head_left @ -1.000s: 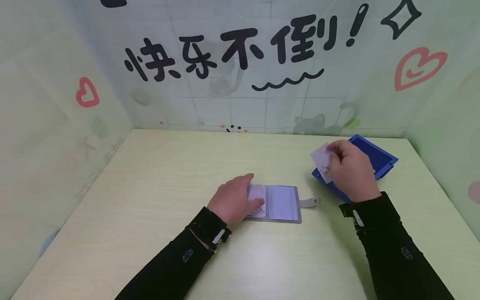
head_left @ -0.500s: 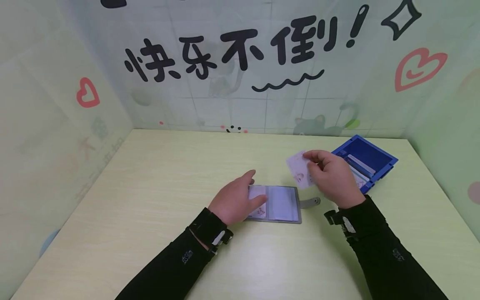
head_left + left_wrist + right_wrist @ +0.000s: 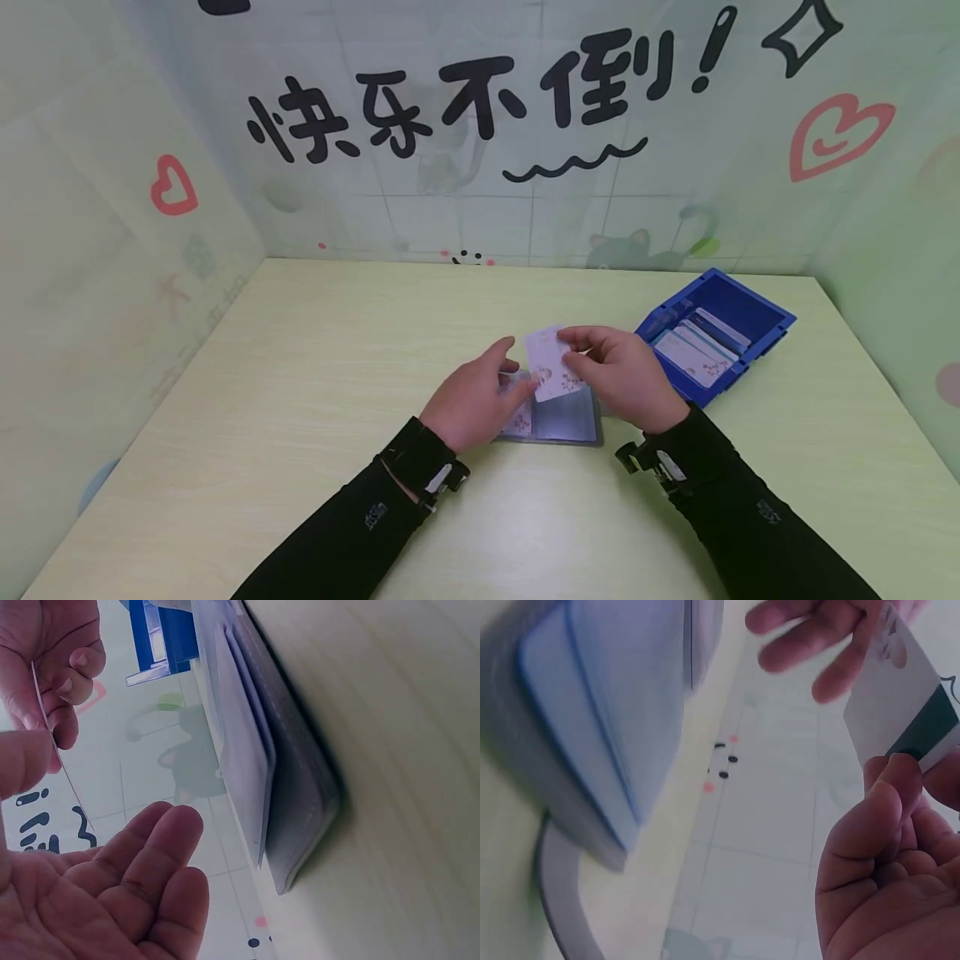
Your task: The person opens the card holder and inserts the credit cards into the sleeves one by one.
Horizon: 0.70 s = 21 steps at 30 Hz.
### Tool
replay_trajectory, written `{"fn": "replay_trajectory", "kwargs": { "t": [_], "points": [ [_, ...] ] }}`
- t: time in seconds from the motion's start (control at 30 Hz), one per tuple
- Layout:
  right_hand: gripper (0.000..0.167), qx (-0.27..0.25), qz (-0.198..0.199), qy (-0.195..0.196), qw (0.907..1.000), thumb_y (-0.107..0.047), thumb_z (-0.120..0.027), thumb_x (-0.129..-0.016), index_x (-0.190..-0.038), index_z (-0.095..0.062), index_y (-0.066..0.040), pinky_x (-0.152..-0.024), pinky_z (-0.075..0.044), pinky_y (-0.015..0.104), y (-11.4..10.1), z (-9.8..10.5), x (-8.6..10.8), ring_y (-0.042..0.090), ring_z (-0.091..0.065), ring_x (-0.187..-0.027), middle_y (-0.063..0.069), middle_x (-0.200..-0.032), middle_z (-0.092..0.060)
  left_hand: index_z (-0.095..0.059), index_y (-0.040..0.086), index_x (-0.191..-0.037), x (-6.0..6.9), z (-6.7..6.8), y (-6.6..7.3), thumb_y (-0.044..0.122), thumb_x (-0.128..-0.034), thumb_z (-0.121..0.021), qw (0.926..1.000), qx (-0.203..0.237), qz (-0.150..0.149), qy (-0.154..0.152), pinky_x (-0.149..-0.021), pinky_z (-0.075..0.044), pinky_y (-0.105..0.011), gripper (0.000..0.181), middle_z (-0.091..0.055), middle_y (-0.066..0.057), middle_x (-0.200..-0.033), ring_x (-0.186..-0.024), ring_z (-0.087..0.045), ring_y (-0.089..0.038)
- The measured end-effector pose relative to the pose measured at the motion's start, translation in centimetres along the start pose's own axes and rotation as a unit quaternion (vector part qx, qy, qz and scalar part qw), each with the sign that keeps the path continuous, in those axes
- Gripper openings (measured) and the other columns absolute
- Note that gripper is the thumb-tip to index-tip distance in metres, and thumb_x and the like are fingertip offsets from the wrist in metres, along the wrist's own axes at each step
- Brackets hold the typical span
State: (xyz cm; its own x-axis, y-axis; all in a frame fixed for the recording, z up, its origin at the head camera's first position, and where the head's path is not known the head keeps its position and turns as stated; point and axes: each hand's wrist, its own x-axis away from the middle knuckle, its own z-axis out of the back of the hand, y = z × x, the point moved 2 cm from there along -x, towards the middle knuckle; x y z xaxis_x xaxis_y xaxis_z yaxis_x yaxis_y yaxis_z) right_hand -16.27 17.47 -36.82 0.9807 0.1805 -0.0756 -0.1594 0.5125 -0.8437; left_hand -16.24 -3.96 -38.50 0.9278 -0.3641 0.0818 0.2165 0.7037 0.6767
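Observation:
My right hand (image 3: 628,377) pinches a pale pink card (image 3: 551,368) with a small flower print, between thumb and fingers. In the right wrist view, a dark stripe crosses the side of the card (image 3: 889,697) seen there. Below it an open grey card holder (image 3: 570,423) with clear pockets lies on the table. Another printed card (image 3: 520,421) sits in its left side. Over that side is my left hand (image 3: 471,404), fingers extended and slightly bent, holding nothing. Its thumb is close to the held card's left edge; whether they touch I cannot tell.
A blue open box (image 3: 780,323) with several cards (image 3: 693,354) in it stands at the back right of the pale wooden table (image 3: 360,358). A printed backdrop (image 3: 450,217) rises behind the table and along its sides. The holder's grey strap (image 3: 559,881) extends from its right edge.
My right hand has brought the card leftward from the blue box to above the card holder. The cards in the box have come into sight. My left hand has barely shifted.

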Motion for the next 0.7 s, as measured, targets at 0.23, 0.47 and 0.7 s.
{"fn": "replay_trajectory", "kwargs": {
  "t": [0.23, 0.47, 0.7],
  "points": [
    [0.036, -0.007, -0.003, -0.016, 0.9998, -0.014, -0.066, -0.104, -0.138, -0.069, -0.005, -0.069, -0.052, 0.023, 0.0, -1.0, 0.2, 0.023, -0.061, -0.090, 0.014, -0.116, -0.073, -0.036, 0.010, -0.163, -0.2, 0.1, 0.1, 0.034, -0.1051, -0.065, 0.9972, 0.072, 0.006, 0.016, -0.097, -0.060, -0.042, 0.069, -0.072, -0.007, -0.129, -0.111, -0.073, -0.020],
    [0.038, 0.010, -0.006, -0.058, 0.9982, -0.014, -0.063, -0.105, -0.142, -0.066, -0.006, -0.086, -0.059, 0.028, 0.2, -1.4, 0.1, 0.025, -0.069, -0.107, 0.013, -0.138, -0.071, -0.046, 0.012, -0.158, -0.7, 0.4, -0.4, 0.021, -0.1037, -0.067, 0.9884, 0.145, 0.012, 0.042, -0.077, -0.061, -0.032, 0.059, -0.069, -0.006, -0.111, -0.089, -0.071, -0.015],
    [0.047, 0.173, -0.032, -0.143, 0.9739, -0.023, -0.063, -0.105, -0.149, -0.059, -0.008, -0.105, -0.056, 0.050, 0.3, -0.2, 0.1, 0.033, -0.064, -0.130, 0.013, -0.146, -0.065, -0.049, 0.008, -0.155, -0.7, 0.6, -0.9, 0.016, -0.1040, -0.065, 0.9869, 0.153, 0.038, 0.034, -0.065, -0.054, -0.027, 0.054, -0.067, -0.006, -0.102, -0.074, -0.065, -0.015]
  ]
}}
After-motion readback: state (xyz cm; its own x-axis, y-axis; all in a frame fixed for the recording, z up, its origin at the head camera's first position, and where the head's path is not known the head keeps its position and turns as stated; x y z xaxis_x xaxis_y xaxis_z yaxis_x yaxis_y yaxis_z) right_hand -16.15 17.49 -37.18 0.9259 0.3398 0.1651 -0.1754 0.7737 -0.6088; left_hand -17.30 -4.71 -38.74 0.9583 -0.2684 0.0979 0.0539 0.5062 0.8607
